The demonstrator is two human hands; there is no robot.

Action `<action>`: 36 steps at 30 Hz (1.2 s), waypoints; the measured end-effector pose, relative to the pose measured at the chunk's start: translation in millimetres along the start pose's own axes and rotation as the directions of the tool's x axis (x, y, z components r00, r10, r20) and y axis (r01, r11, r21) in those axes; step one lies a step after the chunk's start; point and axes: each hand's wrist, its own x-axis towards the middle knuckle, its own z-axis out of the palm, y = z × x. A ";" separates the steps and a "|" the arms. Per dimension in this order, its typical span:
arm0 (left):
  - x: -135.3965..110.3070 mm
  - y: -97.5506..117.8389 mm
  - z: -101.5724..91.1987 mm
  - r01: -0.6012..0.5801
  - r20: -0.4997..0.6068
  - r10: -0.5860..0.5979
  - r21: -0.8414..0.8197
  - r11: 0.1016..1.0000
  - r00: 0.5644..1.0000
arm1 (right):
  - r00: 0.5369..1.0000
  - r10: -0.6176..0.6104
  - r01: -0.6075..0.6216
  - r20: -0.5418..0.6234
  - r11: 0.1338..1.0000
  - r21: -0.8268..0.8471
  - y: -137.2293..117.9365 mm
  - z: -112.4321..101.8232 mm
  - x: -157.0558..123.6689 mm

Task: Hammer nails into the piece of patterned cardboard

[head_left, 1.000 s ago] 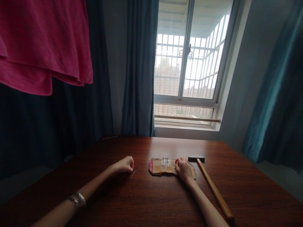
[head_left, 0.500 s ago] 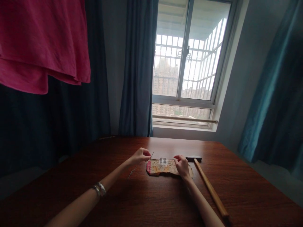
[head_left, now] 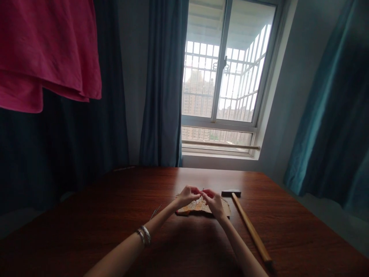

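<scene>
Tan and dotted, the board (head_left: 198, 207) lies on the table (head_left: 184, 246) beneath both hands. The left hand (head_left: 186, 197) has just come across to it, fingers pinched on a nail (head_left: 203, 189); the right hand (head_left: 212, 202) meets it, though I cannot tell whether its fingers grip. Both are now at one nail.

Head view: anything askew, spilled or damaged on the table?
The flat, speckled tan board has an uneven, wavy near edge instead of a straight one, perhaps broken or worn. No spill shows; the thin, dark metal nails lying loose to its left look ordinary enough.
</scene>
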 end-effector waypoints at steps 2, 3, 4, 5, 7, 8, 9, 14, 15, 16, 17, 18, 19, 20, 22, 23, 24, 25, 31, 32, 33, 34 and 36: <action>1.1 -3.3 -0.3 -0.019 -0.009 0.019 0.021 1.000 1.000 | 1.000 0.004 -0.004 -0.002 1.000 0.001 4.3 0.4 1.1; 2.1 -5.0 -1.6 -0.030 -0.021 0.030 0.027 0.999 0.999 | 1.000 0.008 -0.008 -0.005 1.000 0.001 6.7 0.5 1.6; 3.5 -7.1 -3.6 -0.037 -0.046 0.038 0.025 0.999 0.998 | 1.000 0.012 -0.012 -0.010 1.000 0.001 9.1 0.5 2.1; 5.5 -9.8 -6.2 -0.038 -0.089 0.039 0.009 0.999 0.995 | 1.000 0.014 -0.014 -0.018 1.000 0.001 11.7 0.3 2.6; 10.5 -17.9 -11.7 -0.018 -0.209 -0.001 -0.085 0.996 0.978 | 0.999 0.008 -0.008 -0.033 1.000 -0.011 16.7 -0.7 3.6; 13.1 -23.3 -13.9 0.002 -0.266 -0.047 -0.166 0.986 0.963 | 0.999 0.002 -0.003 -0.037 1.000 -0.028 19.1 -1.2 4.0; 15.4 -29.1 -15.2 0.027 -0.304 -0.109 -0.263 0.964 0.946 | 0.999 -0.007 0.005 -0.039 0.999 -0.053 21.4 -1.8 4.4; 17.3 -52.6 -6.8 0.100 -0.256 -0.327 -0.628 0.772 0.910 | 0.997 -0.080 0.072 -0.023 0.968 -0.242 33.1 -1.9 7.8; 16.0 -54.0 -3.8 0.105 -0.245 -0.338 -0.650 0.753 0.909 | 0.996 -0.089 0.080 -0.021 0.961 -0.266 35.9 -1.0 9.2; 14.5 -54.3 -1.2 0.108 -0.237 -0.343 -0.660 0.744 0.909 | 0.995 -0.093 0.083 -0.023 0.956 -0.282 39.0 0.3 10.8; 12.9 -53.7 0.7 0.112 -0.232 -0.344 -0.660 0.743 0.910 | 0.995 -0.094 0.082 -0.026 0.953 -0.291 42.2 1.9 12.6; 11.5 -52.4 1.8 0.116 -0.230 -0.341 -0.651 0.750 0.911 | 0.995 -0.094 0.081 -0.030 0.952 -0.297 45.4 3.8 14.6; 10.4 -50.8 2.3 0.122 -0.229 -0.337 -0.635 0.763 0.913 | 0.995 -0.095 0.082 -0.031 0.951 -0.300 48.5 6.0 16.6; 9.7 -49.2 2.1 0.134 -0.226 -0.334 -0.611 0.780 0.915 | 0.995 -0.097 0.083 -0.029 0.949 -0.303 51.3 8.2 18.5; 9.3 -46.6 1.0 0.162 -0.209 -0.321 -0.545 0.822 0.923 | 0.995 -0.098 0.087 -0.020 0.947 -0.309 55.7 12.1 21.7; 9.6 -45.8 0.5 0.176 -0.197 -0.314 -0.512 0.841 0.929 | 0.995 -0.098 0.088 -0.016 0.946 -0.311 57.2 13.6 22.8; 9.9 -45.3 0.2 0.185 -0.181 -0.305 -0.485 0.855 0.935 | 0.995 -0.097 0.088 -0.013 0.946 -0.313 58.1 14.6 23.5; 10.3 -45.2 0.2 0.189 -0.167 -0.295 -0.465 0.865 0.941 | 0.995 -0.097 0.088 -0.012 0.945 -0.315 58.5 15.2 23.8; 11.6 -48.6 4.6 0.204 -0.125 -0.269 -0.384 0.901 0.955 | 0.995 -0.101 0.092 -0.010 0.938 -0.334 56.0 14.4 20.6; 11.8 -49.8 5.3 0.195 -0.120 -0.254 -0.365 0.910 0.960 | 0.995 -0.102 0.093 -0.009 0.937 -0.338 55.4 14.5 20.0; 12.1 -51.0 5.8 0.183 -0.119 -0.237 -0.349 0.919 0.964 | 0.995 -0.103 0.094 -0.007 0.935 -0.341 54.7 14.6 19.5; 12.5 -52.3 6.2 0.173 -0.117 -0.223 -0.335 0.926 0.968 | 0.995 -0.104 0.097 -0.004 0.934 -0.344 53.9 14.8 19.0; 13.5 -54.9 6.8 0.161 -0.115 -0.204 -0.308 0.938 0.972 | 0.994 -0.110 0.104 0.003 0.932 -0.348 51.8 14.9 18.0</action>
